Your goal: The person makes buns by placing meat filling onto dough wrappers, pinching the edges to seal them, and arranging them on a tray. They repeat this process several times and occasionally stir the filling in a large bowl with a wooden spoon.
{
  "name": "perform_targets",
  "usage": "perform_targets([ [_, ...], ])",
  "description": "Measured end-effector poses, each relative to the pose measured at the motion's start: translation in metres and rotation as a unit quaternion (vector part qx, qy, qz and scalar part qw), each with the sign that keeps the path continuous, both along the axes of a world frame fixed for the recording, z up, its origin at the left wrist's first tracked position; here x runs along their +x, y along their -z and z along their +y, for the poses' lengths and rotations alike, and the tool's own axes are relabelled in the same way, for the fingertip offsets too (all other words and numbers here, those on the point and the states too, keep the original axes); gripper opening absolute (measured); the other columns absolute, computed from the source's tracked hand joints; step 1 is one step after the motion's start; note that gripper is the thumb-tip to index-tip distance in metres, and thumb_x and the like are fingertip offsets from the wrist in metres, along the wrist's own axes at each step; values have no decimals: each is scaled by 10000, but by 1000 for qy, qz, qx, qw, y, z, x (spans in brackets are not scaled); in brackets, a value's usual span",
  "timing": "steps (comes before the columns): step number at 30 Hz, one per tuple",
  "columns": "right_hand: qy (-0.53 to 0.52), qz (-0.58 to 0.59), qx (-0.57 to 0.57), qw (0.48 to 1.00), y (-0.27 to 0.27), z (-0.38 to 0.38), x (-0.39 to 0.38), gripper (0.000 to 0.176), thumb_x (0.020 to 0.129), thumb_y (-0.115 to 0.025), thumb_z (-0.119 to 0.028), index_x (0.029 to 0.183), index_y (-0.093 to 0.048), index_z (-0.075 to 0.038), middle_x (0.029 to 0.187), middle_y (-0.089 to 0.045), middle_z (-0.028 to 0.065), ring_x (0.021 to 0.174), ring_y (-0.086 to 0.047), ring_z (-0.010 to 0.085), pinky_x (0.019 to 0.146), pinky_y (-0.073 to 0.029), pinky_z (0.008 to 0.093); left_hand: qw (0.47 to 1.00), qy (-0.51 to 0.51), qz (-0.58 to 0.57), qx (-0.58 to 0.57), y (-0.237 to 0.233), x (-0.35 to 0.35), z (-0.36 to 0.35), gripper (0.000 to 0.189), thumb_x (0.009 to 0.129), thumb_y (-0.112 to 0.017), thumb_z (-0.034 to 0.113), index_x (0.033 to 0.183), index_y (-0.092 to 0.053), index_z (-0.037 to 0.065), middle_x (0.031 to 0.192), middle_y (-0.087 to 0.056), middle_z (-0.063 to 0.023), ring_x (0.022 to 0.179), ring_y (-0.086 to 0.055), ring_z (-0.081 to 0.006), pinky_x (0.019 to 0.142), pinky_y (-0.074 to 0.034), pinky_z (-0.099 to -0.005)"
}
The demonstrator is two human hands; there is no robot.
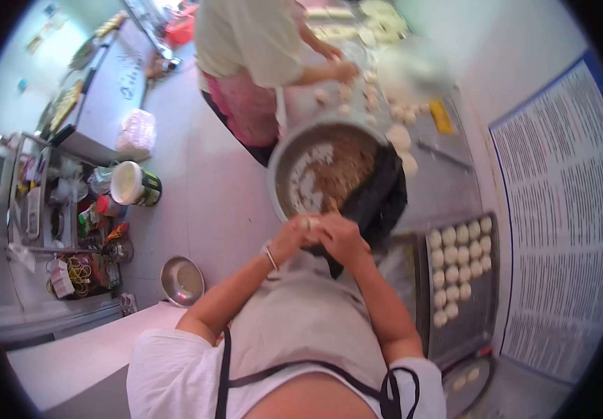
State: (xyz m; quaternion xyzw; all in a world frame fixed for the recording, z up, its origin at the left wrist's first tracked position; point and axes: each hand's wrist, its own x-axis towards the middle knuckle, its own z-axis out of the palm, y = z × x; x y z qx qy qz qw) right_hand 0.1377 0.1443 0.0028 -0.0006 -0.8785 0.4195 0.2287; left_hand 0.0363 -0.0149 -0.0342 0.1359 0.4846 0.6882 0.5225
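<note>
My left hand [297, 233], with a bracelet at the wrist, and my right hand [343, 239] meet at the near rim of a large metal basin [278, 164]. Fingers of both are curled together over a small pale thing, largely hidden, that I cannot make out. Brown crumbly filling [347, 164] lies in the basin, and the end of a wooden stick [332, 204] shows just beyond my fingers. Black plastic or cloth [378, 199] drapes over the basin's right side.
Rows of round dough pieces [463, 253] sit on a dark tray [465, 322] at right. Ahead, a co-worker [252, 52] handles dough pieces [370, 91] on the worktop, near a yellow-handled scraper [442, 117]. A bucket [128, 184] and a metal bowl [183, 281] stand left.
</note>
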Motion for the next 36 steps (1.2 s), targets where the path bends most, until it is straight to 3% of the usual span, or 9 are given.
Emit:
perform_targets([
  [5,22,-88,-104,990,-36,1,-18,147,832,-717,-70,962,-679,-15,865,-682,95,727,-660,139,646,-519,262,933,92,341,-67,22,-14,3,437,1007,-501,322,1363,-487,68,1153,-605,-62,1037,-613,-157,835,-553,-306],
  [7,30,-153,-282,947,-9,5,-7,131,851,-711,-78,960,-674,-15,885,-690,86,754,-658,120,656,-525,249,989,51,111,-88,-8,-10,9,425,1009,-487,289,1375,-475,74,1171,-587,-72,1056,-610,-180,862,-566,-333],
  [11,81,-162,-486,855,31,-1,0,120,864,-711,-83,950,-669,-11,895,-689,70,778,-642,100,663,-535,235,993,-83,-62,-52,-31,11,18,361,1004,-447,198,1341,-506,84,1206,-540,-76,1052,-594,-172,862,-580,-352],
  [15,58,-29,-91,994,-5,-7,-3,130,853,-712,-50,968,-673,-2,883,-679,70,751,-641,91,659,-535,239,998,-60,-3,-23,-17,8,16,370,1009,-419,198,1346,-502,71,1186,-544,-80,981,-606,-160,788,-579,-294],
  [21,60,-103,-268,956,4,-2,-8,166,863,-706,-58,992,-666,39,812,-664,37,673,-621,89,620,-533,235,990,7,102,-95,-33,-13,18,434,1009,-420,299,1362,-482,55,1191,-564,-69,1042,-587,-145,757,-554,-287],
  [24,138,-126,-548,815,11,-12,-12,149,869,-697,-46,974,-660,53,776,-655,20,659,-623,95,610,-539,233,975,-124,184,-29,-4,-5,27,436,1032,-339,323,1287,-523,20,1158,-586,-80,967,-599,-147,772,-525,-278],
  [28,96,47,-231,967,-9,-28,-15,91,878,-680,-26,945,-661,32,881,-657,36,688,-632,96,601,-550,243,947,-174,268,-18,-2,9,25,503,1058,-252,389,1195,-557,14,1090,-612,-87,903,-615,-162,843,-491,-282],
  [34,57,-38,-284,956,-15,-14,-8,101,872,-699,-37,924,-651,36,900,-659,49,732,-656,98,637,-564,232,983,-117,143,-9,-39,6,22,546,1060,-213,419,1185,-556,13,934,-641,-80,834,-612,-151,784,-505,-284],
  [36,76,-67,-481,871,-10,-21,-6,100,875,-696,-36,946,-660,23,892,-654,44,735,-652,92,643,-562,224,971,-179,156,19,-40,12,24,557,1054,-222,434,1180,-561,9,904,-644,-82,802,-613,-144,728,-511,-274],
])
